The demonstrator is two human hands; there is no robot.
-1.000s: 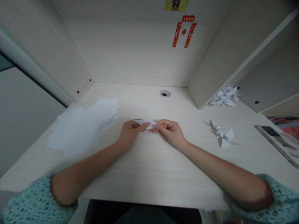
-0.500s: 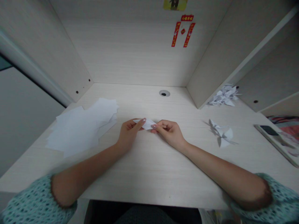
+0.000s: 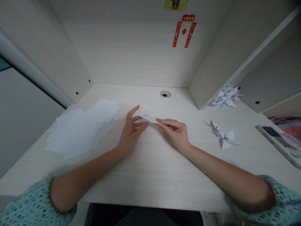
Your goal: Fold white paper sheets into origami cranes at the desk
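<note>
A small piece of folded white paper (image 3: 150,119) is held above the desk, in front of me. Its right end is pinched between the thumb and fingers of my right hand (image 3: 175,130). My left hand (image 3: 131,133) is at the other end, with the thumb at the lower edge and the other fingers curled behind. The left index finger is raised off the paper. Folded paper pieces with pointed wings (image 3: 223,135) lie on the desk to the right of my right hand.
Loose white paper sheets (image 3: 80,131) are spread in an overlapping pile at left. More folded paper (image 3: 227,95) is heaped behind the right divider panel (image 3: 211,66). A phone (image 3: 279,144) lies at the far right. A round cable hole (image 3: 165,94) is near the back wall.
The folded paper has turned and now shows a narrower face. My left index finger has lifted away from it, and my right fingers have straightened along its right end.
</note>
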